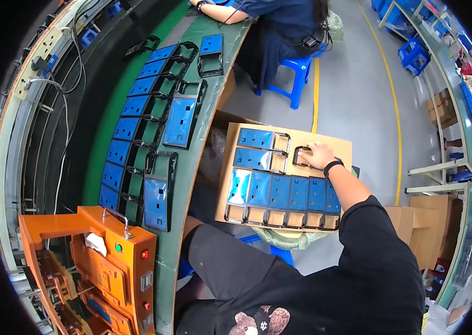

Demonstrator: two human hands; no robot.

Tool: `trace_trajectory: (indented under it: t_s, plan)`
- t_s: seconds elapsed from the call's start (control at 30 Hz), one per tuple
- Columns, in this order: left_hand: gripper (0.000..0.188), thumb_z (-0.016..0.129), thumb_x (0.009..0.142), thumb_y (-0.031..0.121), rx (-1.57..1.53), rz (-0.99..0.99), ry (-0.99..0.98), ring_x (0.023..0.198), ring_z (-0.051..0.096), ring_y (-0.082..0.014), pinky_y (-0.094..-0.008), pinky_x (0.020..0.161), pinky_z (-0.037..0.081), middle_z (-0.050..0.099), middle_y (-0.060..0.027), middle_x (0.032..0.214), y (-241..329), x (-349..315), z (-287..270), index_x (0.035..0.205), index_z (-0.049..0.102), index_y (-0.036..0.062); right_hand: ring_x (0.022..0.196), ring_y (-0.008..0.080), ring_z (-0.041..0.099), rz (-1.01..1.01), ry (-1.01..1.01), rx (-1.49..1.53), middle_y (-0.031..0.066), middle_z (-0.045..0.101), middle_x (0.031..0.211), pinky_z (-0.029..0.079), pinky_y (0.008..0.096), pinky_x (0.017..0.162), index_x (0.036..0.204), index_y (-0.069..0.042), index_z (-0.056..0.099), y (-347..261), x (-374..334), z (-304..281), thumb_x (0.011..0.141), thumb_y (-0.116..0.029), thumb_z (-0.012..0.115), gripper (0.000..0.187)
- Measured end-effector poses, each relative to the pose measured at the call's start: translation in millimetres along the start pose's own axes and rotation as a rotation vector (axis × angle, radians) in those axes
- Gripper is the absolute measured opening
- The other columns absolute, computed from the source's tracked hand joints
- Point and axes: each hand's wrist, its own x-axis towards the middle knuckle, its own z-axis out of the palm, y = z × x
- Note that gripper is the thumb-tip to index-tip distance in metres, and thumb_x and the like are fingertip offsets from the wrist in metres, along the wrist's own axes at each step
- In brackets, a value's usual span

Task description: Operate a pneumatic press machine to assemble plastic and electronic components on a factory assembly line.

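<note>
My right hand reaches out over a cardboard sheet on the right. Its fingers are closed on a black plastic frame, and most of that piece is hidden under the hand. To its left on the cardboard lie two frames with blue film-covered panels, an upper one and a lower one. Below the hand, several more blue-panelled frames stand side by side in a row, their open ends toward me. My left hand does not show.
A green-topped bench on the left carries a long row of blue-panelled frames. An orange machine with buttons stands at its near end. Another person sits on a blue stool ahead. Shelving lines the right.
</note>
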Motion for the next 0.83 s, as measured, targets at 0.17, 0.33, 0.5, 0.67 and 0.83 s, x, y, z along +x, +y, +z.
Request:
trace_trajectory:
  t_s: [0.17, 0.33, 0.5, 0.67, 0.83]
  plan:
    - [0.033, 0.041, 0.101, 0.021, -0.039, 0.058, 0.051, 0.094, 0.060, -0.0387, -0.0464, 0.087, 0.047, 0.064, -0.0221, 0.107, -1, 2, -2, 0.111, 0.063, -0.0013, 0.123, 0.0401, 0.049, -0.049, -0.010, -0.034, 0.0228, 0.054, 0.132, 0.041, 0.0496, 0.102, 0.133, -0.011, 0.056, -10, -14, 8, 0.084, -0.071, 0.045, 0.078]
    - [0.031, 0.040, 0.102, 0.020, 0.124, 0.169, 0.081, 0.090, 0.060, -0.0384, -0.0456, 0.082, 0.048, 0.064, -0.0214, 0.102, -1, 0, -5, 0.110, 0.063, 0.0002, 0.123, 0.0403, 0.049, -0.066, 0.007, 0.028, 0.0248, 0.054, 0.132, 0.041, 0.0475, 0.102, 0.131, -0.009, 0.058, -7, -11, 17, 0.086, -0.068, 0.045, 0.075]
    - [0.051, 0.036, 0.102, 0.044, -0.003, 0.175, 0.126, 0.088, 0.061, -0.0367, -0.0451, 0.079, 0.049, 0.064, -0.0195, 0.102, -1, 1, -8, 0.112, 0.061, 0.0004, 0.120, 0.0417, 0.052, -0.153, -0.153, 0.183, 0.0282, 0.058, 0.124, 0.041, 0.0440, 0.103, 0.130, -0.003, 0.056, -6, -12, 14, 0.090, -0.063, 0.045, 0.073]
    - [0.073, 0.031, 0.095, 0.064, -0.039, 0.133, 0.157, 0.089, 0.061, -0.0365, -0.0442, 0.079, 0.050, 0.063, -0.0184, 0.103, -4, -3, -6, 0.115, 0.060, 0.0000, 0.119, 0.0431, 0.054, -0.074, 0.239, 0.283, 0.0305, 0.058, 0.123, 0.044, 0.0448, 0.100, 0.129, 0.000, 0.053, -18, -17, 12, 0.092, -0.051, 0.053, 0.062]
    - [0.068, 0.034, 0.098, 0.059, -0.264, -0.090, 0.079, 0.093, 0.061, -0.0372, -0.0445, 0.081, 0.049, 0.064, -0.0176, 0.107, -20, -6, -4, 0.118, 0.060, 0.0002, 0.119, 0.0383, 0.056, -0.035, 0.545, 0.862, 0.0280, 0.060, 0.122, 0.044, 0.0414, 0.099, 0.131, -0.001, 0.052, -35, -20, -4, 0.098, -0.039, 0.051, 0.051]
